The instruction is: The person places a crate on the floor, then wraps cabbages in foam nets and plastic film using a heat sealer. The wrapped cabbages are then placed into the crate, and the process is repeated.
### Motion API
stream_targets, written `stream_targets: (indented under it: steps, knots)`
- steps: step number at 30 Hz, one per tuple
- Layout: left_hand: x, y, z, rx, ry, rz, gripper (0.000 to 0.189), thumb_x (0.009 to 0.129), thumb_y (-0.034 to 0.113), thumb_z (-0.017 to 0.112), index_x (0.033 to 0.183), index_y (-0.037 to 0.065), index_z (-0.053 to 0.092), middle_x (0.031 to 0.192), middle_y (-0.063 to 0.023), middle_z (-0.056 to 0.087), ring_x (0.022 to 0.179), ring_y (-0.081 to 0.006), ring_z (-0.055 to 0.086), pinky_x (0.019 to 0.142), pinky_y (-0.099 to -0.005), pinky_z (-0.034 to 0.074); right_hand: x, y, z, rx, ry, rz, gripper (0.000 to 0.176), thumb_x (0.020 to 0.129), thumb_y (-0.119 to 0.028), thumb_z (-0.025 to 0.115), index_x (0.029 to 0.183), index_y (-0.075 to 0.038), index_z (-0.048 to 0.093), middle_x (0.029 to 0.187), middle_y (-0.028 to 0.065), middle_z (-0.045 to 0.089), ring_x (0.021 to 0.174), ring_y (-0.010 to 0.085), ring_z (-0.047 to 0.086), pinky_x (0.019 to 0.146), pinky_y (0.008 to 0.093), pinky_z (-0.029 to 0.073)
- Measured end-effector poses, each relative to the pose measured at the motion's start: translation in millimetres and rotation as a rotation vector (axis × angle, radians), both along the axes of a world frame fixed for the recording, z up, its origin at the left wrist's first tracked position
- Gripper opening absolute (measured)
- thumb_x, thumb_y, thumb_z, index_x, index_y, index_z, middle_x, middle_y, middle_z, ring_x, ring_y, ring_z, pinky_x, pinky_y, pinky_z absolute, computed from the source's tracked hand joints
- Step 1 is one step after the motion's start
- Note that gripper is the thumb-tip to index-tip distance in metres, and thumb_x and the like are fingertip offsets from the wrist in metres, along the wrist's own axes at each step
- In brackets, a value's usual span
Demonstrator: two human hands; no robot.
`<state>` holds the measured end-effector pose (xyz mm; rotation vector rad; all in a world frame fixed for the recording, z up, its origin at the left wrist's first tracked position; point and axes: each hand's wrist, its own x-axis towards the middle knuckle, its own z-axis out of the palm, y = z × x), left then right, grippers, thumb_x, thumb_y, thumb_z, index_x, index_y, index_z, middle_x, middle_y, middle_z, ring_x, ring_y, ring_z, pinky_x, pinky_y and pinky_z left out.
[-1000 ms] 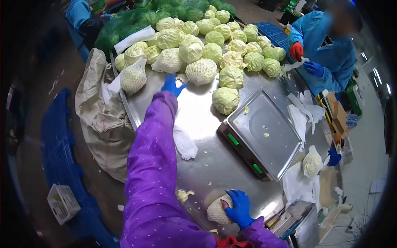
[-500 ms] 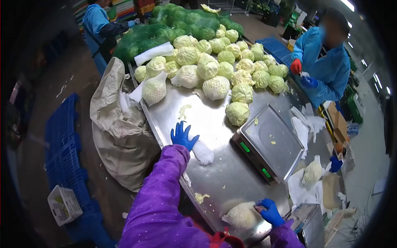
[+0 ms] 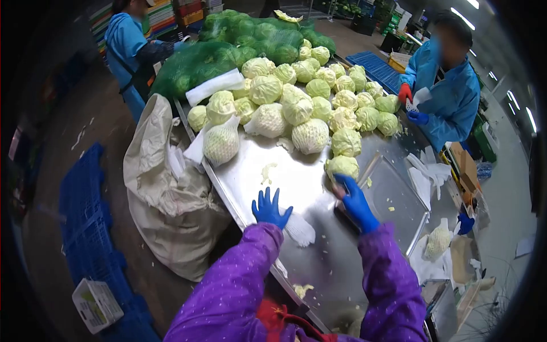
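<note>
My left hand [image 3: 270,210], in a blue glove, lies with fingers spread on the metal table. Beside it, partly under the palm, is a white foam net sleeve [image 3: 300,229]. My right hand [image 3: 356,204], also gloved in blue, reaches over the scale's near corner with its fingers apart. Its fingertips are right at the edge of a bare green cabbage [image 3: 342,166], the closest one of the pile. Further back, netted cabbages [image 3: 310,136] sit along the front of the pile, another netted cabbage [image 3: 221,143] at its left end.
A flat-topped scale [image 3: 393,199] stands right of centre, partly behind my right arm. Green mesh sacks [image 3: 245,40] of cabbages lie at the back. A large pale sack [image 3: 171,199] leans at the table's left edge. Co-workers in blue [image 3: 450,94] stand at far right and far left.
My right hand has left the netted cabbage near my body and moved forward to the bare cabbage by the scale. My left hand stays spread by the foam sleeve. The view has shifted slightly.
</note>
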<state>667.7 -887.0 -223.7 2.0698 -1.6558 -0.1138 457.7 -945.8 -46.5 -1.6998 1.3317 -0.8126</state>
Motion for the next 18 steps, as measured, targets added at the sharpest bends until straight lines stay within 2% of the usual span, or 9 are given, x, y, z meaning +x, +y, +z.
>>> stream_targets:
  steps: [1,3,7,8,9,11,13,15,18]
  knots:
    - [1.2,1.0,8.3,0.026,0.029,-0.009,0.078,0.073,0.054,0.063,0.138,0.019,0.037,0.143,-0.0128,0.033,0.134,-0.0339,0.026,0.105,-0.0561,0.016,23.5,-34.1,1.3,0.051,-0.053,-0.042,0.052,0.084,-0.028,0.065,0.125,-0.001,0.049,0.121,0.0156,0.053,0.114,0.0267,0.051,0.095,0.0336,0.039]
    - [2.3,2.2,10.8,-0.012,0.114,0.005,0.078,0.074,0.053,0.064,0.138,0.017,0.038,0.144,-0.0137,0.032,0.133,-0.0328,0.028,0.105,-0.0552,0.018,57.0,-116.5,-22.6,-0.238,0.07,-0.013,0.056,0.084,-0.037,0.062,0.125,-0.001,0.049,0.13,0.0208,0.046,0.124,0.0311,0.042,0.103,0.0359,0.032]
    - [48.6,-26.6,36.1,-0.148,0.364,-0.021,0.075,0.075,0.041,0.069,0.137,0.012,0.039,0.143,-0.0169,0.033,0.13,-0.0333,0.033,0.104,-0.0492,0.024,99.4,-242.5,-76.3,-0.34,0.562,-0.173,0.073,0.081,-0.054,0.056,0.135,-0.007,0.04,0.139,0.0216,0.037,0.127,0.0413,0.035,0.102,0.0553,0.028]
    - [68.9,-50.7,41.9,-0.225,0.359,-0.054,0.07,0.077,0.031,0.07,0.135,0.008,0.039,0.142,-0.0188,0.033,0.128,-0.035,0.037,0.102,-0.0452,0.03,102.6,-247.2,-85.9,-0.362,0.633,-0.149,0.073,0.081,-0.054,0.056,0.135,-0.007,0.039,0.14,0.0215,0.037,0.127,0.0416,0.035,0.101,0.0556,0.028]
    - [90.2,-87.1,42.3,-0.386,0.375,-0.114,0.068,0.076,0.034,0.069,0.133,0.009,0.043,0.138,-0.0211,0.036,0.123,-0.0389,0.04,0.098,-0.0467,0.033,105.8,-239.6,-92.9,-0.375,0.707,-0.124,0.073,0.081,-0.053,0.057,0.136,-0.008,0.039,0.14,0.0215,0.036,0.127,0.042,0.035,0.101,0.0558,0.029]
    - [117.9,-163.6,77.1,-0.489,0.376,-0.234,0.058,0.079,0.026,0.067,0.13,0.007,0.046,0.137,-0.0184,0.04,0.123,-0.036,0.041,0.097,-0.047,0.034,108.4,-208.3,-95.4,-0.472,0.79,-0.103,0.073,0.078,-0.051,0.059,0.135,-0.009,0.04,0.14,0.0216,0.037,0.127,0.0423,0.034,0.099,0.0554,0.03]
    - [130.8,-238.0,89.2,-0.507,0.196,-0.329,0.057,0.08,0.03,0.065,0.129,0.009,0.047,0.136,-0.0166,0.042,0.124,-0.0336,0.04,0.099,-0.0465,0.03,108.8,-155.1,-83.6,-0.574,0.82,-0.066,0.066,0.076,-0.037,0.064,0.131,-0.007,0.045,0.137,0.0257,0.037,0.124,0.0472,0.034,0.1,0.0512,0.031]
    - [133.7,-295.4,78.8,-0.431,0.114,-0.384,0.054,0.08,0.035,0.063,0.127,0.012,0.049,0.139,-0.0145,0.039,0.128,-0.0333,0.035,0.102,-0.0483,0.025,109.1,-90.5,-80.4,-0.425,0.792,-0.099,0.067,0.074,-0.036,0.064,0.132,-0.01,0.045,0.14,0.0239,0.033,0.126,0.045,0.032,0.101,0.0536,0.028]
    - [124.8,-303.3,69.8,-0.4,-0.033,-0.426,0.052,0.08,0.036,0.063,0.125,0.012,0.051,0.136,-0.0144,0.041,0.126,-0.0352,0.036,0.102,-0.0486,0.027,88.4,-21.6,-48.7,-0.323,0.495,-0.128,0.043,0.074,-0.02,0.07,0.113,-0.006,0.057,0.123,0.021,0.05,0.109,0.0381,0.05,0.093,0.0448,0.039]
